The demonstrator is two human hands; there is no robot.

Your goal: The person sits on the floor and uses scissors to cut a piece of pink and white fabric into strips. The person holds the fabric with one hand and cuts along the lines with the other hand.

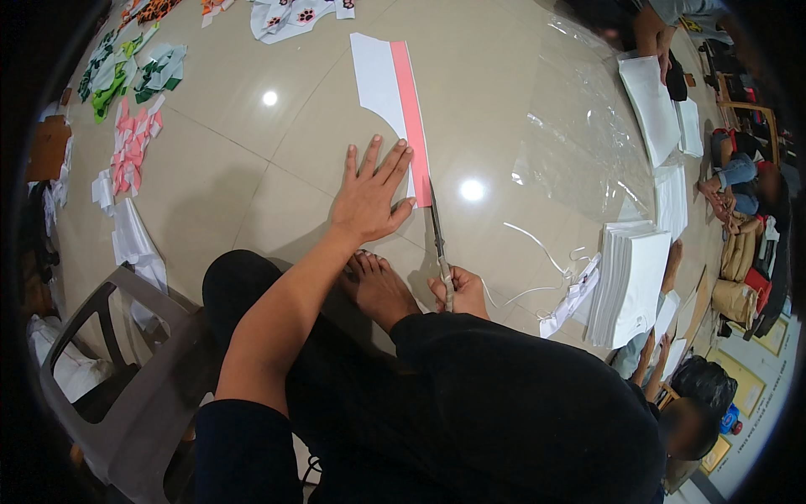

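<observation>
A white sheet-like piece [378, 80] with a curved notch lies on the tiled floor, a pink strip [409, 97] running along its right side. My left hand [372, 191] rests flat on the lower part of it, fingers spread. Below and to the right, my right hand [467, 294] is closed round the handles of a long pair of scissors [438, 239]. Their blades point away from me, with the tips at the lower right edge of the pink strip. Whether the piece is cloth or paper I cannot tell.
Coloured scraps [134, 143] lie at the far left, by a grey plastic chair [138, 370]. Clear plastic sheeting [571, 126], a white stack [630, 281] and thin white offcuts [537, 244] are to the right. Another person's hand [653, 38] touches white sheets [651, 109]. My bare foot [378, 290] is close by.
</observation>
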